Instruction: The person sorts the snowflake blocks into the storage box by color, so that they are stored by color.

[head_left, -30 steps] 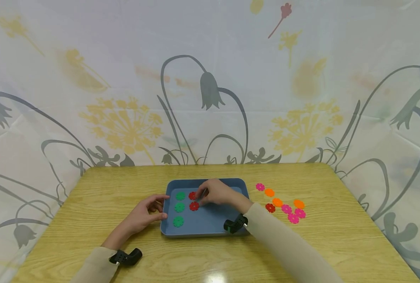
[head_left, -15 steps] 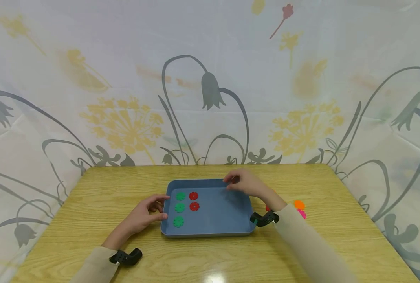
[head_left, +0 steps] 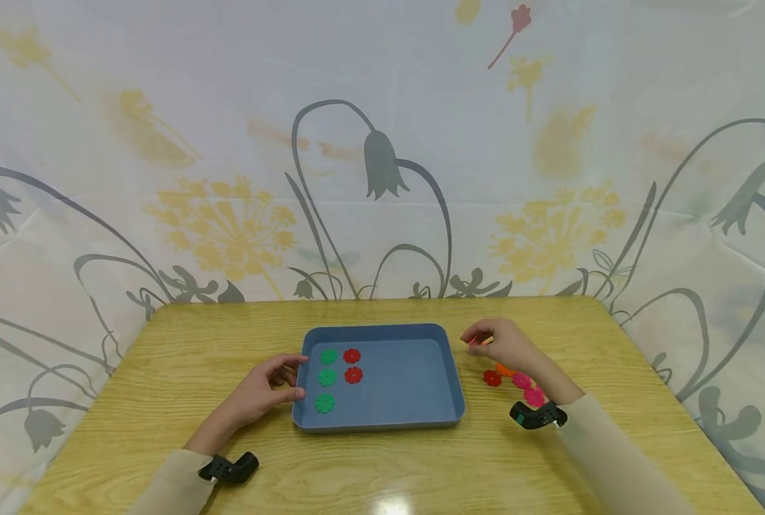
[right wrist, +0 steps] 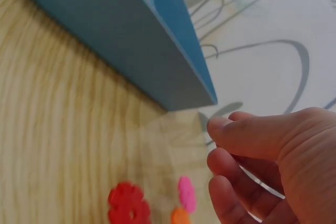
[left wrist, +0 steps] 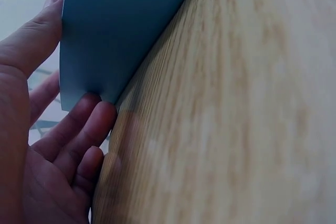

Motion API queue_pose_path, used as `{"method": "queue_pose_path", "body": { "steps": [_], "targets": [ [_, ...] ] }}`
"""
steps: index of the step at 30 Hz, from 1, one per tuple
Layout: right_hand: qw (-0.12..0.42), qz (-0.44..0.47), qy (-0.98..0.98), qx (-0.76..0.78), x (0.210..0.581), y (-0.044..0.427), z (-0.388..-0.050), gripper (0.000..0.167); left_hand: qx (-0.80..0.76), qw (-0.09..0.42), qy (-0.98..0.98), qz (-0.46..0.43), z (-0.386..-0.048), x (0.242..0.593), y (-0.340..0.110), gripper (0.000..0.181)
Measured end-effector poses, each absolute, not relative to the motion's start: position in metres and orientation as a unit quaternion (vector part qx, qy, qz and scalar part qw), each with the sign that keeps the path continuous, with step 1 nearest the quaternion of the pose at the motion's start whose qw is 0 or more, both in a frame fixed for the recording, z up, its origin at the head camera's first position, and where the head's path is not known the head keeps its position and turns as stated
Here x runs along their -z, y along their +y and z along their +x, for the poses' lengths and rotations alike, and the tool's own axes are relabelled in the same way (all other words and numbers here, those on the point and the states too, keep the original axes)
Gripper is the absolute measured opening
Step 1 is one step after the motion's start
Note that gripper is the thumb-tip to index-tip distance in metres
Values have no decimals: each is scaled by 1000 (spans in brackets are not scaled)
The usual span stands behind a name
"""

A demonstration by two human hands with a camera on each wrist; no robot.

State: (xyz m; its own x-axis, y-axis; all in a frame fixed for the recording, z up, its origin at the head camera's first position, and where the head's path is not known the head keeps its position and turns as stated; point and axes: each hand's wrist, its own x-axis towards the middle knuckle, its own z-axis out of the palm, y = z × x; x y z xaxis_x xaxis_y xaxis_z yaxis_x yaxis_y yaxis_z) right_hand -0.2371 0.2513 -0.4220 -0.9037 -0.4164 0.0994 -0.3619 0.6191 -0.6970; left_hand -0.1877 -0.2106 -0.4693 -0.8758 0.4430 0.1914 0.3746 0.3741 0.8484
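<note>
A blue tray (head_left: 408, 386) holds three green flower pieces (head_left: 327, 377) in a column at its left, with two red ones (head_left: 353, 375) beside them. The left hand (head_left: 261, 392) rests at the tray's left side; in the left wrist view that hand (left wrist: 58, 129) has its thumb and fingertips against the tray wall (left wrist: 121, 30). The right hand (head_left: 514, 350) is over the table, right of the tray, partly covering some pieces there. In the right wrist view its fingers (right wrist: 226, 129) are loosely bent with nothing visible between them, above a pink piece (right wrist: 186, 193).
On the wooden table (head_left: 382, 461) right of the tray lie a red piece (head_left: 492, 378), an orange piece (head_left: 504, 370) and pink pieces (head_left: 534, 397), near or partly under the right arm. A patterned cloth (head_left: 382, 236) hangs behind the table.
The right hand has moved from over the red pieces in the tray, across its back right corner, to the loose pieces on the right. The left hand has stayed put.
</note>
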Motion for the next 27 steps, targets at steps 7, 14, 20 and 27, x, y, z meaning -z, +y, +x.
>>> {"method": "queue_pose_path", "body": {
  "steps": [7, 14, 20, 27],
  "targets": [
    [44, -206, 910, 358, 430, 270, -227, 17, -483, 29, 842, 237, -183, 461, -207, 52],
    [43, -222, 905, 360, 440, 283, -222, 17, -484, 34, 840, 243, -176, 444, -201, 52],
    [66, -227, 905, 354, 443, 290, -221, 21, -478, 36, 845, 238, -185, 462, -208, 52],
    [76, -273, 908, 309, 443, 294, -222, 28, -484, 39, 841, 238, -187, 464, -210, 53]
  ]
}}
